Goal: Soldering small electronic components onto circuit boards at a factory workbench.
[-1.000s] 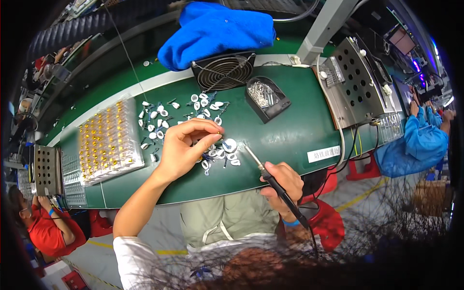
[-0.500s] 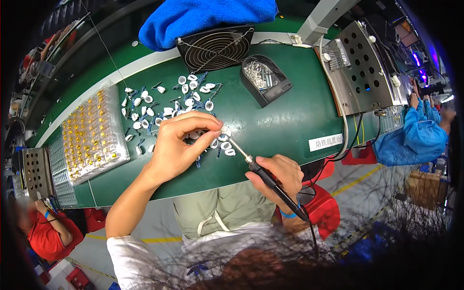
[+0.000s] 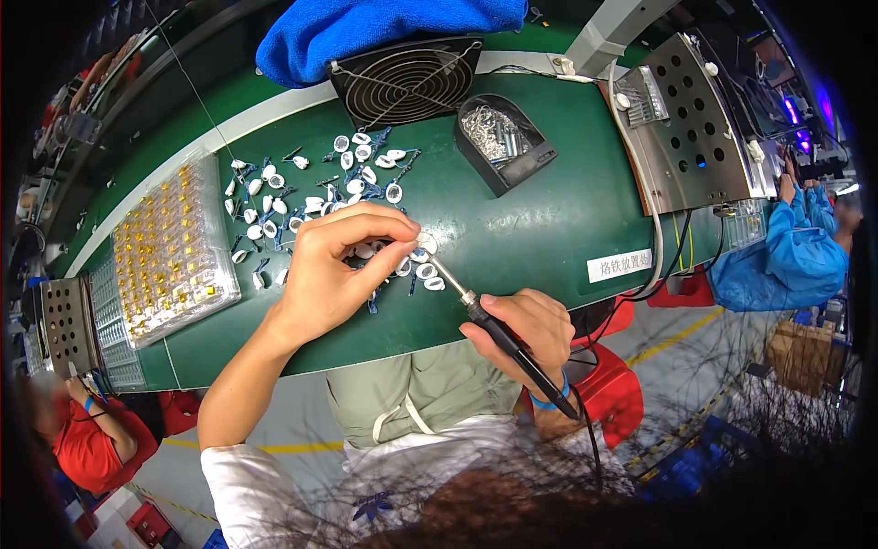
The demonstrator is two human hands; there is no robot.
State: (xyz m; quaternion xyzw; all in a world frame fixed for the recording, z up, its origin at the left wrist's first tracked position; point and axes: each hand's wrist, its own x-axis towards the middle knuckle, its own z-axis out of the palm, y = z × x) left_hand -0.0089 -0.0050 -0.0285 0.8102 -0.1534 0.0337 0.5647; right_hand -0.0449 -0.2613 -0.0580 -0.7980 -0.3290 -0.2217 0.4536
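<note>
My right hand [image 3: 533, 331] grips the black handle of a soldering iron [image 3: 498, 331], whose metal tip points up and left. The tip reaches a small white oval part [image 3: 427, 243] beside the fingertips of my left hand [image 3: 334, 265]. Thumb and forefinger of that left hand are pinched together; what lies between them is too small to make out. Many similar white oval pieces with dark blue leads [image 3: 271, 203] lie scattered on the green bench top [image 3: 567, 220], some partly hidden behind my left hand.
A clear tray of yellow parts [image 3: 174, 256] sits at left. Beyond the pieces stand a black fan [image 3: 407, 82] with a blue towel [image 3: 384, 32] and a black bin of small metal parts [image 3: 505, 146]. A perforated metal box [image 3: 681, 119] borders the right, and the iron's cord [image 3: 590, 439] hangs below.
The view has shifted slightly, so the bench items appear a little up and to the left. Both hands keep nearly the same pose, with the iron's tip still at the white part.
</note>
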